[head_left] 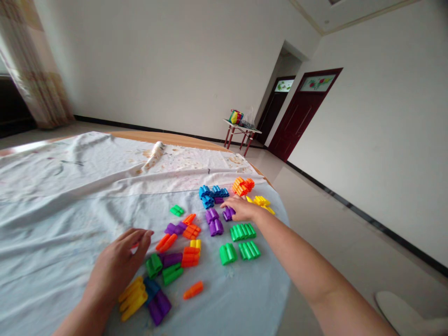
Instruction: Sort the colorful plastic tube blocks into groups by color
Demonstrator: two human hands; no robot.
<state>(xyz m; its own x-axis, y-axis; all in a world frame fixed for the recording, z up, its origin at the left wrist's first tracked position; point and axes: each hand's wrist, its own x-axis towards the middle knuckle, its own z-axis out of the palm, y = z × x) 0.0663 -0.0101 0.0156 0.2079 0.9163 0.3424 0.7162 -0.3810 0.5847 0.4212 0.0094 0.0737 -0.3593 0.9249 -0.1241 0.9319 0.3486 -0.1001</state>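
My left hand (128, 254) is over the near left of the cloth, thumb and fingers pinched together. A bit of an orange plastic block (135, 245) shows between them. Beside it lie a green block (154, 266), yellow blocks (133, 296) and a purple block (159, 307). Farther off, my right hand (241, 208) reaches in with fingers stretched leftward over a purple block (229, 213); it holds nothing that I can see. Just beyond it sits an orange cluster (241, 186). Blue blocks (207, 196) and a purple pair (214, 222) lie to its left.
A cloth (105, 200) covers the round table, with folds across it. Green blocks (242, 232) lie under my right forearm, yellow blocks (262, 201) near the table's right edge. A lone orange piece (193, 290) is in front. A small side table (241, 126) stands by the wall.
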